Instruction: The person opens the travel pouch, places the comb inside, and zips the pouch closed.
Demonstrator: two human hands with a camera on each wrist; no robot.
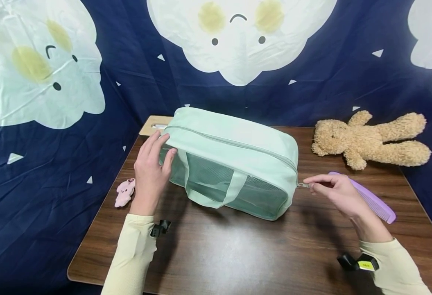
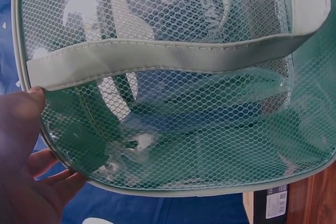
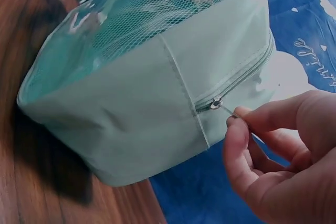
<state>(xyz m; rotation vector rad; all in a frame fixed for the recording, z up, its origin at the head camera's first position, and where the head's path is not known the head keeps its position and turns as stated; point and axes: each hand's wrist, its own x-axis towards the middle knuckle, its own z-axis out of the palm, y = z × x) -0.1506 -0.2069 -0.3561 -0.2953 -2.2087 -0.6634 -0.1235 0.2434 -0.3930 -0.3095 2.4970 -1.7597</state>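
Note:
A mint-green toiletry bag (image 1: pixel 234 135) with see-through mesh sides and a looped handle (image 1: pixel 234 188) stands on the table. Its zipper runs along the top and down the right end, where the slider (image 3: pixel 216 103) sits at the zipper's lower end; the zipper line looks closed. My left hand (image 1: pixel 151 168) holds the bag's upper left corner, thumb and fingertips on the edge beside the handle's base (image 2: pixel 44 72). Between thumb and forefinger, my right hand (image 1: pixel 337 194) pinches the metal zipper pull (image 1: pixel 303 185). The bag's contents are hard to make out through the mesh.
On the wooden table (image 1: pixel 238 254), a teddy bear (image 1: pixel 367 139) lies at the back right, with a purple comb (image 1: pixel 374 200) partly behind my right hand. A small pink plush (image 1: pixel 125 192) lies left. A light wooden object (image 1: pixel 151 125) is partly hidden behind the bag.

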